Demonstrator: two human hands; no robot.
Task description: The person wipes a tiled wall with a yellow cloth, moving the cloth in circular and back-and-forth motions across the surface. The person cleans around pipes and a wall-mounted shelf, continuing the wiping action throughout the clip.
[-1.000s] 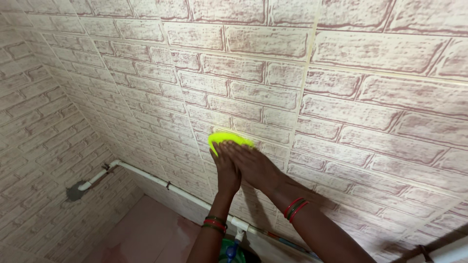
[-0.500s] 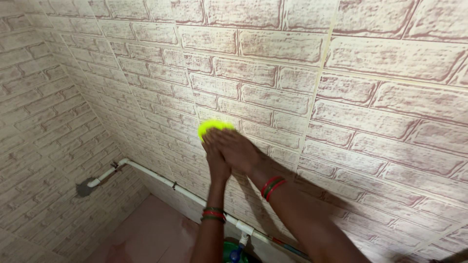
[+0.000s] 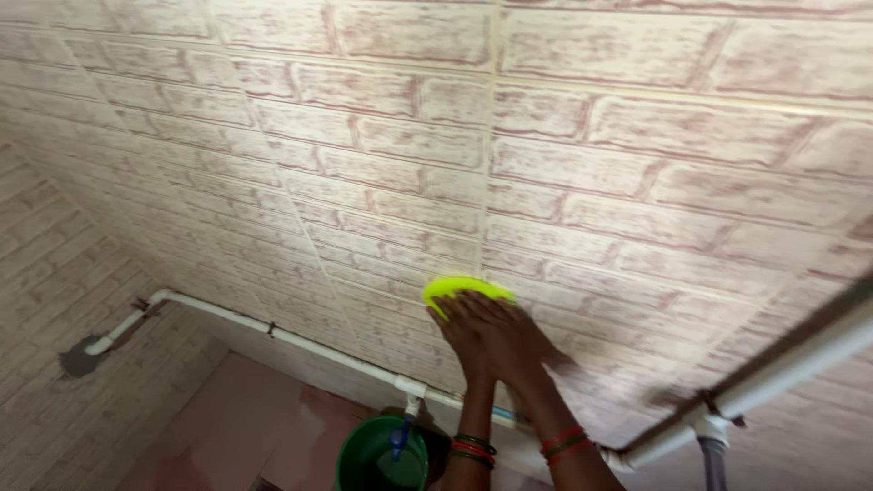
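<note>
place: home bathroom/wash area | cues: brick-pattern tiled walls, white water pipe along wall, blue tap over green bucket, wet reddish floor

Floor: reddish-pink, smooth, wet sheen in patches. Green bucket stands on it close to the foot of the brick-patterned tiled wall. Floor's far edge meets that wall; its left edge meets the side wall.

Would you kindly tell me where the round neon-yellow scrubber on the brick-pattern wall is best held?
Probably flat across its back, from the room side: the round neon-yellow scrubber lies flush against the brick-pattern tiled wall, leaving only its back and upper rim free. Both the left hand and right hand press there.
</note>
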